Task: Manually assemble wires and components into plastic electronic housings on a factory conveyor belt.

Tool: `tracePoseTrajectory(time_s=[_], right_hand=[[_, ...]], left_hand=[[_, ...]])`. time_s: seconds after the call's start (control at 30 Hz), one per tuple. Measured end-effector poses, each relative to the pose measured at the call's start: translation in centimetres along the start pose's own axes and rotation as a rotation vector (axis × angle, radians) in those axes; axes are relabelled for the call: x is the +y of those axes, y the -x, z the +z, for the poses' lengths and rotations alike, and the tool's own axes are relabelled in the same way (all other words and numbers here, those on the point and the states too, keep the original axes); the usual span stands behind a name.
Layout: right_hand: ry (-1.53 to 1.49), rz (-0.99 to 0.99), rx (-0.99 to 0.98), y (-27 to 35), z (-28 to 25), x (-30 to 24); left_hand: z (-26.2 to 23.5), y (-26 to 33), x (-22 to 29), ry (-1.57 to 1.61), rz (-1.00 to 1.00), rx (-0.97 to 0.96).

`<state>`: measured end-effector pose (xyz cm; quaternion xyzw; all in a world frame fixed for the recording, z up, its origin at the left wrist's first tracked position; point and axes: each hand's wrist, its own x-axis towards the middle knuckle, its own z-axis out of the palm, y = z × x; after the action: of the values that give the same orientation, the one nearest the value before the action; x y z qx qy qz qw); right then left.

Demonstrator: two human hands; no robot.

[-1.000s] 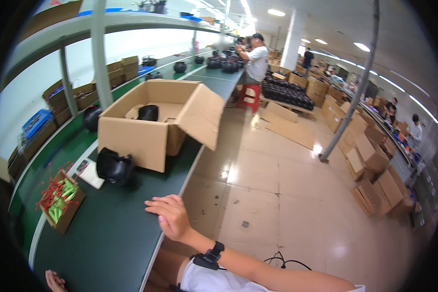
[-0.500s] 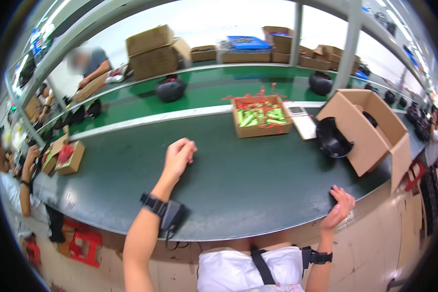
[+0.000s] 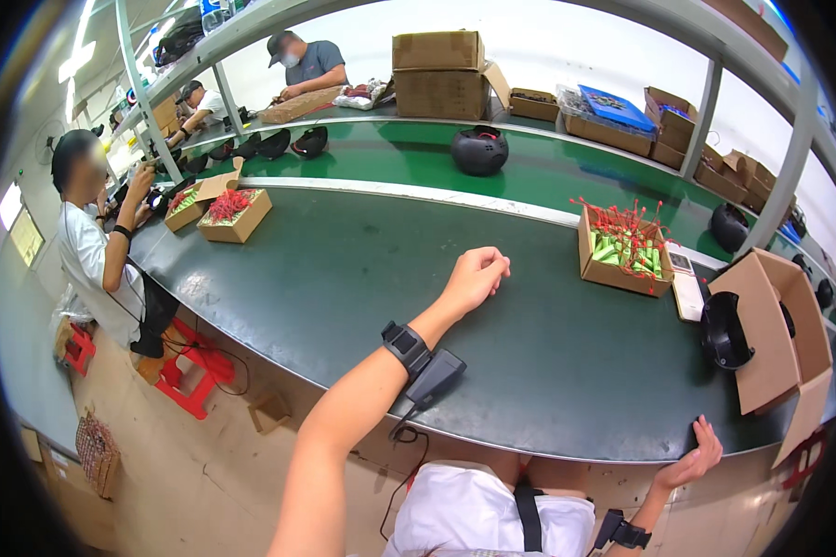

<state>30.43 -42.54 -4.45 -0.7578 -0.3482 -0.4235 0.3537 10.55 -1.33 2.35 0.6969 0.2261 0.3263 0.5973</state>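
My left hand [image 3: 478, 278] rests over the middle of the dark green table [image 3: 344, 269], its fingers curled into a loose fist, with nothing showing in them. At the near right edge of the table is my right hand [image 3: 693, 459], fingers stretched out and holding nothing. The nearest box to my left hand is a small cardboard box [image 3: 620, 277] of green cylindrical parts with red-tipped wires. Beyond my right hand, a black curved shell [image 3: 725, 331] leans by a large open cardboard box [image 3: 773, 343].
A white device [image 3: 685, 288] lies beside the parts box. On the green conveyor [image 3: 381, 148] behind sit a round black helmet-like shell [image 3: 479, 150] and several others. Two small boxes [image 3: 235, 221] stand at far left, near a co-worker [image 3: 97, 223]. A red stool [image 3: 193, 376] is on the floor.
The view has swung left, so the table and boxes appear farther right and more of the co-workers shows. Both hands keep about the same places at the table.
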Motion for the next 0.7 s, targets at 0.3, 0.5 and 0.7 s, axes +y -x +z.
tracePoseTrajectory(time_s=[0.3, 0.5, 0.7], right_hand=[[0.003, 0.003, -0.044, -0.8, -0.4, -0.4], [-0.023, 0.022, -0.024, -0.4, 0.2, -0.7], [-0.067, 0.015, 0.046, 1.2, 0.6, 1.6]], left_hand=[[0.4, -0.7, -0.1, -0.010, 0.039, 0.011], [-0.3, -0.2, -0.4, -0.099, 0.083, 0.081], [0.8, -0.5, -1.7, -0.173, 0.133, 0.122]])
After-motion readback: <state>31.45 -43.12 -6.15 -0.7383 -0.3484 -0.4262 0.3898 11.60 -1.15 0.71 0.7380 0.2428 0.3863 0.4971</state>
